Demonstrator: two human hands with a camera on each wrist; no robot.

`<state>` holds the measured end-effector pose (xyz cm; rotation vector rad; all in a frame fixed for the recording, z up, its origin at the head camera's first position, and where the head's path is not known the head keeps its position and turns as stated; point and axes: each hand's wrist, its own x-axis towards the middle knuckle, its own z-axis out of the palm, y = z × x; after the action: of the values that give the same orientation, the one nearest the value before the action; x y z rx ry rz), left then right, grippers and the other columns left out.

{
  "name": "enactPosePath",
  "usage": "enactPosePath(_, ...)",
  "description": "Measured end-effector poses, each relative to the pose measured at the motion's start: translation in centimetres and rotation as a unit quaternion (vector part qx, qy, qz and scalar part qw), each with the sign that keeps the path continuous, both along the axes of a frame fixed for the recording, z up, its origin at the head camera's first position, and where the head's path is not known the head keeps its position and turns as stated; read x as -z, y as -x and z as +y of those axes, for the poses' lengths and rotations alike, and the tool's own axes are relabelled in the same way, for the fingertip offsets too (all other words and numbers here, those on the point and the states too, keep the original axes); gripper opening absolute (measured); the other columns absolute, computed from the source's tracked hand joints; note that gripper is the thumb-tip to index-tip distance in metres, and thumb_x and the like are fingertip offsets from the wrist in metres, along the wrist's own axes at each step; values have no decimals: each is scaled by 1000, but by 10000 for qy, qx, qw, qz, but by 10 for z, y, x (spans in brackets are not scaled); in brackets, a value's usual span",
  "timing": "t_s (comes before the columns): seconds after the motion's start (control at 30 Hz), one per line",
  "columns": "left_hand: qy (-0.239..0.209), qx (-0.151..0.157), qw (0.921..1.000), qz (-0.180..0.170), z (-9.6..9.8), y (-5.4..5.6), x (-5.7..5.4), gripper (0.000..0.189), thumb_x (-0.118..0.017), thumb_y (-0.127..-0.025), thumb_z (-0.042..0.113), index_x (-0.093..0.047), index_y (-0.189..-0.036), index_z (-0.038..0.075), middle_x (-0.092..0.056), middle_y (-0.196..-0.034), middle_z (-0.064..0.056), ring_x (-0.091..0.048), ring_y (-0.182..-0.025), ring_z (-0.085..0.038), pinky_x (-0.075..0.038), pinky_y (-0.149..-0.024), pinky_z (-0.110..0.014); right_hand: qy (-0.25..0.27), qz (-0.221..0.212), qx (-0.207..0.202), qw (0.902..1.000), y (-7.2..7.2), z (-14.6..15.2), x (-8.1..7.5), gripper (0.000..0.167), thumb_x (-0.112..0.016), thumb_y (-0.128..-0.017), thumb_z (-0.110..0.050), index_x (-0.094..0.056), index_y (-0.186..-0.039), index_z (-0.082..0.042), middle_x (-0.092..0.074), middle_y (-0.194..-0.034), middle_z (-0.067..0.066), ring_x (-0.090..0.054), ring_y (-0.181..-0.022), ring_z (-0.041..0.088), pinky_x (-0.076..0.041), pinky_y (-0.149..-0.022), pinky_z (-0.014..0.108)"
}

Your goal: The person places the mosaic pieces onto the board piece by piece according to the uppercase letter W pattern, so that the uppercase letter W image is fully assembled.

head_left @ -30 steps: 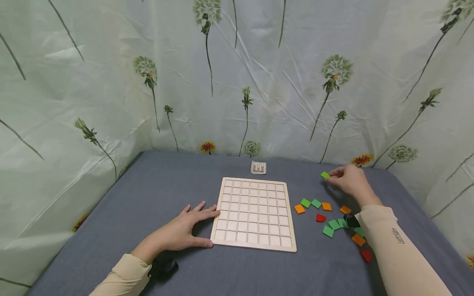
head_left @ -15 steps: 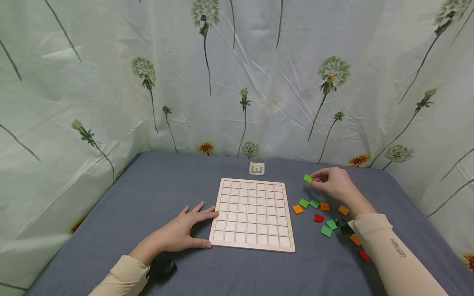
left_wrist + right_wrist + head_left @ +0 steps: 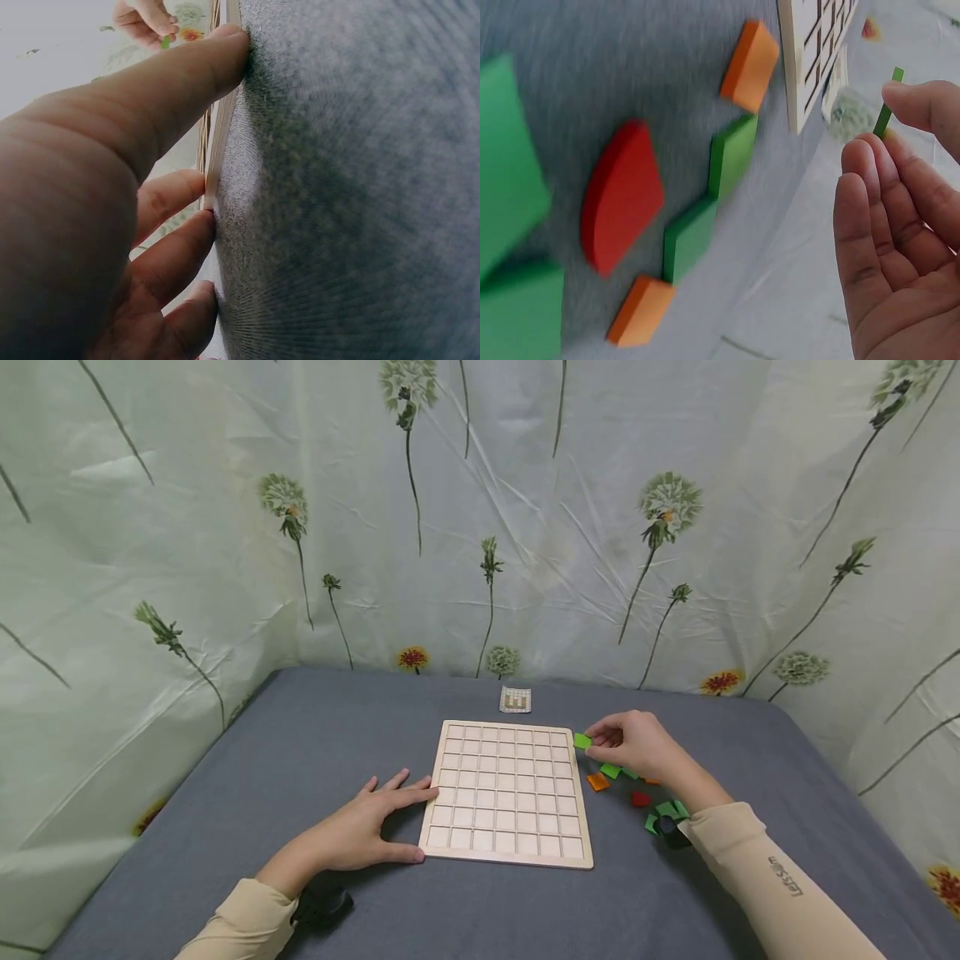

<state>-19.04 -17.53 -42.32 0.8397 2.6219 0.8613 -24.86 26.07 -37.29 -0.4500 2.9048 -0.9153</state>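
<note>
Pinching the green tile [image 3: 582, 741] right of centre, the right hand [image 3: 640, 747] should hold it level; the left hand [image 3: 356, 835], fingers spread, should brace the board [image 3: 506, 797].

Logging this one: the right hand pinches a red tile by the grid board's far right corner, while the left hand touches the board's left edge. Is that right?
Not quite: the tile in the right hand is light green, not red, as the head view shows. The left hand does touch the grid board at its left edge.
</note>
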Motion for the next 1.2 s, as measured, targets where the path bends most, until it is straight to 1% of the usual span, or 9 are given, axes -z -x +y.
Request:
enactPosePath(0.23,11,-19,10000,-49,1,0,-1,86,-86,-87,56,-53,-160,25,-44,-172,-5,-22,-165,-47,-7,-125,-82,44,-172,-275,9995,-2,-15,8,24,-83,-94,-13,-80,-114,-1,-76,-95,5,-67,-83,12,-59,-73,26)
enactPosePath(0.33,6,-17,10000,-52,1,0,-1,86,-86,-87,55,-53,-160,25,-44,-171,-5,-22,-165,-46,-7,-125,-82,-53,-154,-318,9994,-3,-20,11,23,-84,-93,-13,-80,-113,-2,-76,-93,2,-66,-82,10,-58,-73,24)
enactPosePath(0.57,-45,-3,10000,-77,2,-2,-4,85,-87,-87,53,-54,-160,24,-44,-171,-6,-22,-165,-47,-6,-124,-83,-139,-97,-481,9987,-4,-29,15,22,-85,-92,-14,-81,-111,-3,-75,-92,1,-66,-82,8,-58,-74,25)
enactPosePath(0.8,-59,-13,9999,-87,2,-2,-4,85,-87,-87,52,-54,-160,24,-43,-172,-6,-21,-165,-46,-6,-124,-83,-272,-117,-606,9977,0,-36,20,19,-82,-93,-11,-81,-111,-4,-76,-92,0,-66,-81,6,-58,-73,25)
enactPosePath(1.0,-82,-19,9999,-125,1,-1,-3,85,-86,-87,53,-53,-160,25,-43,-172,-5,-20,-166,-46,-5,-124,-83,-263,-136,-713,9970,5,-41,26,19,-82,-93,-9,-82,-111,-4,-79,-94,1,-68,-83,6,-60,-75,27)
enactPosePath(1.2,-67,6,10000,-51,1,-1,-1,86,-86,-87,56,-53,-160,25,-43,-172,-5,-22,-165,-46,-6,-124,-83,-271,-205,-775,9964,7,-44,26,20,-83,-93,-9,-83,-112,-5,-80,-96,1,-69,-85,6,-61,-77,28)
